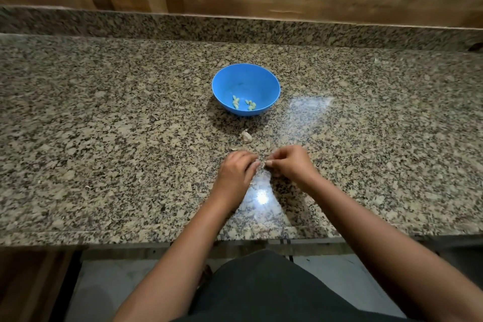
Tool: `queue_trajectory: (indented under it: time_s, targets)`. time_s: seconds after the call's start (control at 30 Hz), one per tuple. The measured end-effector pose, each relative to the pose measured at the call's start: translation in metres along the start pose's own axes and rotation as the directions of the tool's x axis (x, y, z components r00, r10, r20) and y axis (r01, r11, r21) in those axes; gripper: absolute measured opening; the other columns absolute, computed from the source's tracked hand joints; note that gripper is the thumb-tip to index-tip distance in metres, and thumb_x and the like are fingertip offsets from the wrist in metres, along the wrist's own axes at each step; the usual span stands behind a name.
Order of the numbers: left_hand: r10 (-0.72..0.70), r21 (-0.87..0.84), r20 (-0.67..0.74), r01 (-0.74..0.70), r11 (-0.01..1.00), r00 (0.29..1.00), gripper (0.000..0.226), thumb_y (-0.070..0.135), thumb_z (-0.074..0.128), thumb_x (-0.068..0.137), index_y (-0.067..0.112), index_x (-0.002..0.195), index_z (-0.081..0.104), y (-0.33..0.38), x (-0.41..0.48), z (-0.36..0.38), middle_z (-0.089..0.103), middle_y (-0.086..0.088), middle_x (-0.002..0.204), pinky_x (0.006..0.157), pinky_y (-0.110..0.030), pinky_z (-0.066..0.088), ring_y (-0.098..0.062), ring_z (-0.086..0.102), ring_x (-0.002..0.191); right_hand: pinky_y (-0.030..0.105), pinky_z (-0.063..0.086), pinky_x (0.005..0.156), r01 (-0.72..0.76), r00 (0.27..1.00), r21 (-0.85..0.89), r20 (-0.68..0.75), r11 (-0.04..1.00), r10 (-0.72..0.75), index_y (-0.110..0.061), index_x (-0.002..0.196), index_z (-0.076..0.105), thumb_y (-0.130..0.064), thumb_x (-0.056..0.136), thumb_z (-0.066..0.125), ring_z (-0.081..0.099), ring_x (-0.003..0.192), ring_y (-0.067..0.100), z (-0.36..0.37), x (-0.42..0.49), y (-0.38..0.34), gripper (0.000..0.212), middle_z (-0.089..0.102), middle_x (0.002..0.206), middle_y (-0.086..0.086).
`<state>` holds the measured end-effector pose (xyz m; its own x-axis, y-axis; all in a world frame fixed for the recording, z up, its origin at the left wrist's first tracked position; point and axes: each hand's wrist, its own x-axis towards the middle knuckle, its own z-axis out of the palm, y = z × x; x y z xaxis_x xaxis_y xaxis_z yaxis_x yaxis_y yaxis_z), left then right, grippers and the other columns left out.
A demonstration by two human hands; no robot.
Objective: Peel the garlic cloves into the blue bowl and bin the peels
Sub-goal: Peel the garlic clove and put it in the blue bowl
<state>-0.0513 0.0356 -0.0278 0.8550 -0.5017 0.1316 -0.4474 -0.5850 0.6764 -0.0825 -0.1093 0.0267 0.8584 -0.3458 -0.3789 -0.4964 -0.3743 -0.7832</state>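
Observation:
A blue bowl (pixel 245 78) stands mid-counter with several peeled pale cloves (pixel 244 104) in its bottom. In front of it lies an unpeeled piece of garlic (pixel 246 136), and a scrap of peel (pixel 234 149) sits nearer me. My left hand (pixel 236 172) and my right hand (pixel 290 163) meet just below that, fingertips together, pinching a small garlic clove (pixel 262 164) between them. The clove is mostly hidden by my fingers.
The granite counter (pixel 104 125) runs wide on both sides, with a raised granite ledge and a wooden wall behind. Small peel bits (pixel 88 187) lie at the left. The counter's front edge is close to my body. No bin is in view.

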Motion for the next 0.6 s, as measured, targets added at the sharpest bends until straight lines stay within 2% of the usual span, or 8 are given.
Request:
queue_trajectory:
  time_s: [0.03,0.1,0.17,0.23,0.37,0.47,0.53,0.6]
  targets:
    - [-0.015,-0.035,0.005,0.015,0.999,1.000,0.028,0.026,0.048,0.097,0.012,0.117,0.061,0.005,0.001,-0.001,0.059,0.001,0.114,0.096,-0.020,0.032,-0.013,0.048,0.112,0.021,0.051,0.059,-0.064,0.998,0.224,0.024,0.972,0.061,0.002,0.086,0.066,-0.001,0.084,0.062,0.059,0.066,0.018,-0.001,-0.005,0.001,0.005,0.065,0.077,0.011]
    - [-0.063,-0.127,0.079,0.073,0.989,0.995,0.023,0.029,0.045,0.098,0.014,0.108,0.061,0.015,0.005,-0.005,0.059,0.004,0.100,0.084,-0.023,0.042,-0.011,0.052,0.095,0.018,0.051,0.054,-0.158,0.987,0.561,0.099,0.813,0.124,0.010,0.091,0.062,0.006,0.085,0.057,0.056,0.062,0.018,-0.003,-0.012,0.000,0.009,0.062,0.075,0.014]
    - [-0.113,-0.299,0.176,0.162,0.940,0.978,0.021,0.032,0.042,0.099,0.015,0.097,0.054,0.024,0.009,-0.010,0.059,0.002,0.085,0.063,-0.024,0.046,-0.010,0.054,0.072,0.018,0.050,0.053,-0.194,0.981,0.684,0.153,0.704,0.122,0.011,0.091,0.062,0.009,0.084,0.055,0.056,0.060,0.016,-0.004,-0.019,-0.005,0.010,0.063,0.074,0.014]
    - [-0.109,-0.433,0.231,0.202,0.878,0.967,0.022,0.034,0.039,0.099,0.016,0.091,0.049,0.029,0.014,-0.016,0.060,-0.003,0.076,0.056,-0.030,0.049,-0.014,0.056,0.062,0.018,0.050,0.053,-0.200,0.978,0.721,0.186,0.663,0.092,0.008,0.087,0.063,0.009,0.084,0.054,0.056,0.058,0.015,-0.004,-0.023,-0.011,0.009,0.062,0.071,0.012]
    - [-0.051,-0.507,0.275,0.190,0.841,0.960,0.021,0.030,0.037,0.100,0.021,0.083,0.044,0.031,0.020,-0.023,0.052,-0.002,0.067,0.061,-0.046,0.054,-0.017,0.056,0.055,0.018,0.049,0.053,-0.220,0.963,0.685,0.267,0.695,0.042,0.005,0.079,0.062,0.004,0.087,0.053,0.054,0.057,0.014,-0.013,-0.024,-0.015,0.012,0.060,0.067,0.010]
    - [-0.044,-0.550,0.277,0.196,0.812,0.960,0.022,0.029,0.039,0.100,0.018,0.082,0.045,0.035,0.021,-0.025,0.048,0.002,0.063,0.050,-0.038,0.049,-0.011,0.050,0.046,0.020,0.048,0.052,-0.167,0.965,0.599,0.264,0.783,0.004,0.005,0.079,0.059,0.001,0.088,0.053,0.051,0.057,0.014,-0.017,-0.022,-0.017,0.011,0.056,0.066,0.009]
    - [-0.093,-0.601,0.265,0.240,0.763,0.960,0.023,0.025,0.039,0.101,0.014,0.081,0.044,0.039,0.024,-0.025,0.042,0.002,0.060,0.041,-0.028,0.040,-0.008,0.043,0.040,0.026,0.047,0.056,-0.019,0.993,0.444,0.113,0.896,-0.035,0.001,0.079,0.057,-0.003,0.089,0.056,0.051,0.059,0.016,-0.011,-0.021,-0.019,0.011,0.056,0.068,0.009]
    - [-0.167,-0.696,0.296,0.332,0.636,0.941,0.024,0.022,0.038,0.101,0.013,0.080,0.044,0.045,0.027,-0.025,0.035,0.001,0.056,0.034,-0.021,0.032,-0.005,0.034,0.036,0.030,0.046,0.058,0.198,0.973,0.102,-0.143,0.975,-0.183,-0.002,0.080,0.058,-0.006,0.090,0.057,0.050,0.061,0.016,-0.002,-0.019,-0.018,0.011,0.057,0.071,0.008]
